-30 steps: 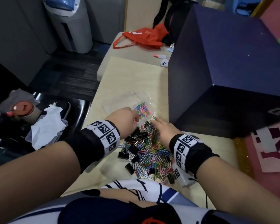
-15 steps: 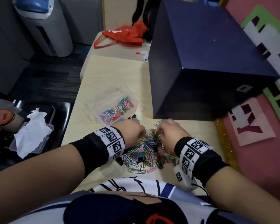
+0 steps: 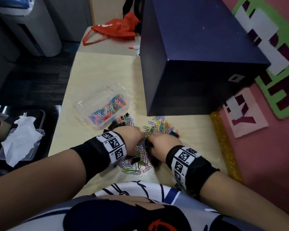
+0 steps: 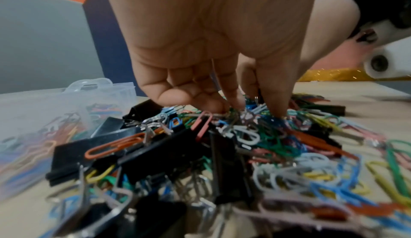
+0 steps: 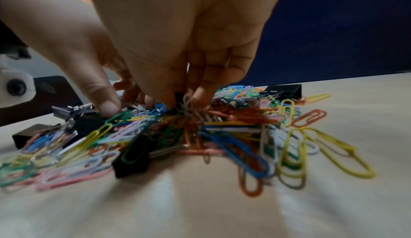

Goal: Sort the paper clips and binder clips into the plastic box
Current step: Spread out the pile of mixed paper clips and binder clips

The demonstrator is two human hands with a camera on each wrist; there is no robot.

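Observation:
A heap of coloured paper clips mixed with black binder clips lies on the pale table in front of me. Both hands dig into its middle, almost touching. In the left wrist view my left hand pinches coloured paper clips between thumb and fingers, with black binder clips nearer the camera. My right hand pinches a bunch of paper clips at the top of the heap. The clear plastic box holds coloured paper clips and stands left of the heap, behind my left hand.
A big dark blue box fills the table's right back and stands right behind the heap. A red bag lies on the far table. A black tray with crumpled tissue is off the left edge. A gold strip borders the right edge.
My left hand has come back from the plastic box to the heap. Both hands have drawn together in the heap's middle. The head view has tilted and swung right.

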